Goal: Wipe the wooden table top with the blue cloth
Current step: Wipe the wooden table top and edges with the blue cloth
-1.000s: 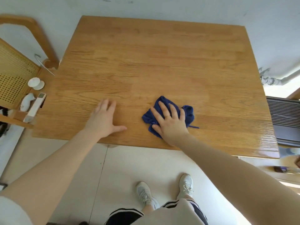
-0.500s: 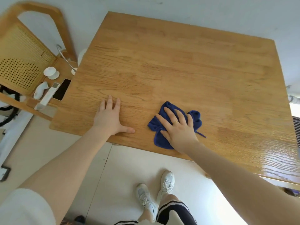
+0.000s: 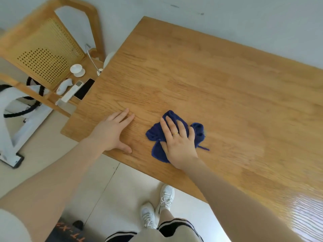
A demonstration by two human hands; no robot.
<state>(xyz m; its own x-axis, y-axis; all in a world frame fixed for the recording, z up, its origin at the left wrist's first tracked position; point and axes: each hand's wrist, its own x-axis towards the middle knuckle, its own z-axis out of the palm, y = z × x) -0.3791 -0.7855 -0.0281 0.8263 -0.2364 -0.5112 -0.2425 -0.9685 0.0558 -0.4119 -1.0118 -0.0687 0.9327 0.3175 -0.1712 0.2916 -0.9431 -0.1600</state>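
Observation:
A crumpled blue cloth (image 3: 158, 151) lies on the wooden table top (image 3: 209, 88) close to its near edge. My right hand (image 3: 178, 140) presses flat on the cloth with straight, spread fingers and covers its middle. A loose thread trails from the cloth to the right. My left hand (image 3: 111, 131) rests flat on the bare wood to the left of the cloth, a short gap between them, fingers straight and thumb out along the near edge.
A wooden chair with a cane back (image 3: 43, 55) stands at the table's left end; a small white cup (image 3: 76, 69), a phone (image 3: 84, 89) and a white remote (image 3: 70, 93) lie on its seat. A white frame (image 3: 10, 130) stands on the floor farther left.
The view has swung left and tilted. My right hand and the cloth have slid a little left along the near edge. My left hand stays planted flat on the wood.

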